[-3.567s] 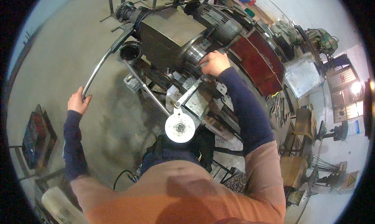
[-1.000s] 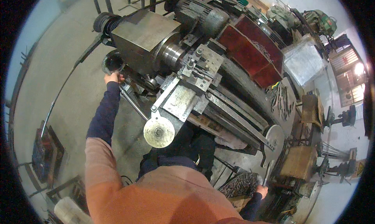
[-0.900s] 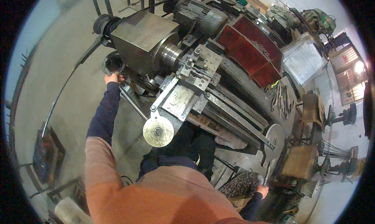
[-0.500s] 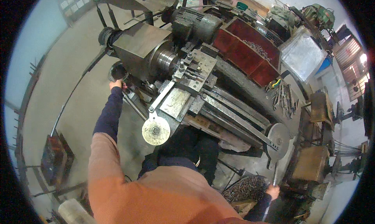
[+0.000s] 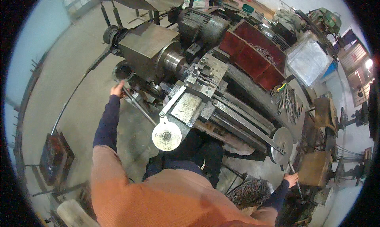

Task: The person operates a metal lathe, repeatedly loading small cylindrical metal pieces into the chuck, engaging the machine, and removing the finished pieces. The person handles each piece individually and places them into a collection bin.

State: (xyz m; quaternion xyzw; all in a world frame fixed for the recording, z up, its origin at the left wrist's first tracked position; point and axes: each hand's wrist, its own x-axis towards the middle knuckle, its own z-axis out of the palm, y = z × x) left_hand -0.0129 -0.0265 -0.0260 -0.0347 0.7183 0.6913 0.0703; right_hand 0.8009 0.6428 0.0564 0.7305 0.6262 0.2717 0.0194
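At a small lathe, my right hand [image 5: 291, 180] is closed around a thin metal lever [image 5: 293, 168] that comes off a round steel disc [image 5: 280, 142]. My left hand [image 5: 117, 90] is at the upper end of a slanting metal bar [image 5: 140, 108], fingers closed on it, just below a dark round cup-shaped part [image 5: 123, 71]. Between the hands lies the tool carriage [image 5: 206, 74], beside the shiny chuck [image 5: 173, 62]. A flat linkage bar [image 5: 248, 121] runs from the carriage to the disc. A second, pale disc [image 5: 166, 136] hangs from an arm on the near side.
A red-brown tray [image 5: 241, 49] with small metal pieces stands behind the lathe bed. Several wrenches [image 5: 292, 104] lie right of it. A heap of dark parts [image 5: 249, 192] sits below my right arm. The motor [image 5: 202, 26] stands behind the headstock [image 5: 148, 39]; a dark box [image 5: 55, 159] is at left.
My right hand has swung the lever to the right and slightly up. The carriage and pale disc sit slightly further right, though the view has also shifted a little. My left hand stays nearly in place.
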